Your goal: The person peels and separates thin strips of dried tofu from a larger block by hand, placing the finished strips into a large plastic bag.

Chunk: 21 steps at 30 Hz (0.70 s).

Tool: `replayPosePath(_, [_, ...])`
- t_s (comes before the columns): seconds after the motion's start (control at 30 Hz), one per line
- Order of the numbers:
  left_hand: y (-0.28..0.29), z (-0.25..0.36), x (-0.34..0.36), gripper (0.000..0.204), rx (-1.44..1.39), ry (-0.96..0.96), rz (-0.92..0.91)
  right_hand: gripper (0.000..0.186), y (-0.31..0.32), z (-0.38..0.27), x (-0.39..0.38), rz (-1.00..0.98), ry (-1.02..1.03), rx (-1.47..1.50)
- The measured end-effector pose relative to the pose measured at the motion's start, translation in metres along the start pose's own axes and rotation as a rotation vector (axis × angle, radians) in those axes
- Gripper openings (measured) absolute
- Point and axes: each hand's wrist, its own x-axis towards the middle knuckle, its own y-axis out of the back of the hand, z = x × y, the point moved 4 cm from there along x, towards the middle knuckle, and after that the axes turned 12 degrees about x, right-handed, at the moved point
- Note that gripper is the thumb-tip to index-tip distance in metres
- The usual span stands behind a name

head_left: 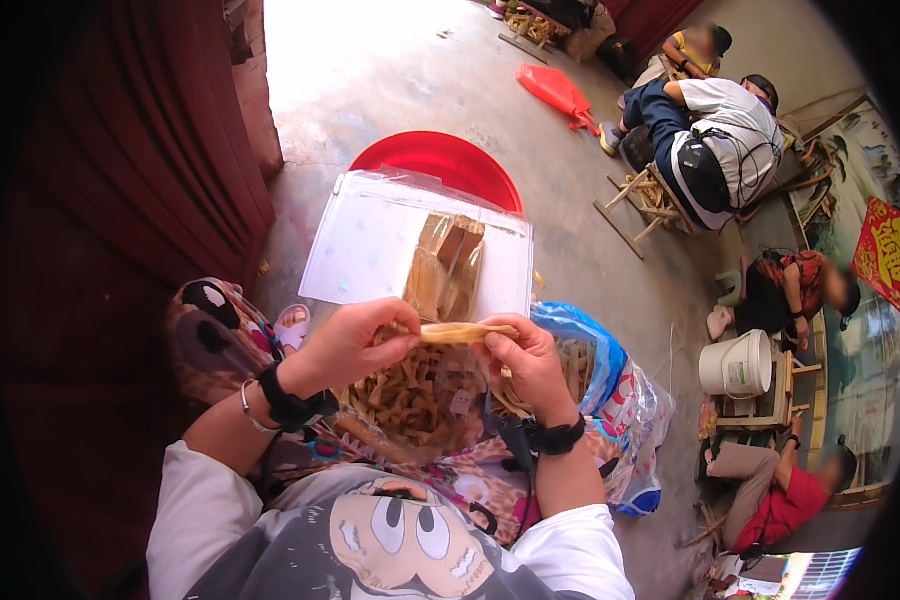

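Observation:
A pale yellow, dried-looking strip (454,333) is stretched level between my hands; its exact kind I cannot tell. My left hand (378,338) pinches one end between thumb and fingers. The other end is gripped by my right hand (530,358), thumb on top. Just below them, on my lap, a clear plastic bag holds a heap of similar yellow-brown strips (405,395). Beyond my hands lies a white flat board (355,245), bearing a clear packet of neatly stacked brown-yellow pieces (448,270).
Under the board's far edge shows a red basin (440,160). A blue-and-clear plastic bag (620,400) rests by my right arm. Dark red curtains (180,120) hang at left. Several people sit at right, near a white bucket (735,365); a red plastic bag (555,92) lies on the floor.

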Motion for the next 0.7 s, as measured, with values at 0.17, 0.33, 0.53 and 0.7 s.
replayPosePath(0.17, [0.013, 0.028, 0.028, 0.014, 0.633, -0.384, 0.421, 0.018, -0.006, -0.014, 0.021, 0.242, 0.281, -0.181])
replayPosePath(0.33, [0.002, 0.009, 0.045, 0.013, 0.967, -0.294, 0.332, 0.018, 0.021, 0.008, 0.048, 0.401, 0.158, -0.359])
replayPosePath(0.53, [0.021, -0.003, 0.022, 0.013, 0.107, 0.204, 0.056, 0.03, 0.09, -0.02, 0.026, 0.744, 0.325, -0.265])
replayPosePath(0.7, [0.005, -0.011, 0.0, 0.016, -0.527, 0.298, -0.104, 0.035, 0.1, -0.049, 0.003, 0.669, 0.148, -0.364])
